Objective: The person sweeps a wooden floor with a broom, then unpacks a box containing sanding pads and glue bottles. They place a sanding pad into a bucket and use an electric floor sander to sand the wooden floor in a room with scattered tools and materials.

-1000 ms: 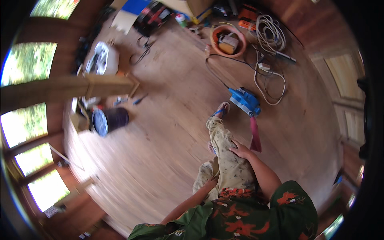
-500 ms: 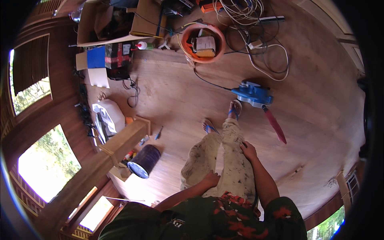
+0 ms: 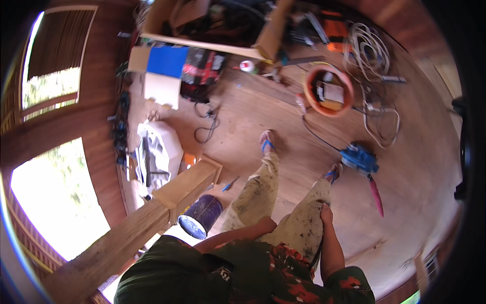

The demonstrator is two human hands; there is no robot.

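Note:
My left hand (image 3: 266, 224) lies against the upper left leg of my paint-stained beige trousers (image 3: 253, 200), its fingers curled; whatever is in them is hidden. On the right thigh, my right hand (image 3: 327, 214) is closed on the trouser cloth, with a small dark spot by its fingertips. Both feet, in blue-strapped sandals, are apart on the wooden floor. Beyond my right foot (image 3: 334, 173) sits a blue power tool (image 3: 359, 158) with a cord and a red strip-like piece. My left foot (image 3: 267, 141) is farther forward.
An orange bucket (image 3: 328, 109) of odds and ends stands ahead, with coiled white cable (image 3: 365, 50) beyond. To the left are a wooden post (image 3: 187, 183), a dark paint bucket (image 3: 205, 210), a white container (image 3: 169, 144), a blue-handled tool (image 3: 230, 184) and a cardboard box (image 3: 202, 43).
My left foot has stepped forward and left, widening the stance. The view has swung, so the floor items sit farther right and lower. Both hands remain at the trousers.

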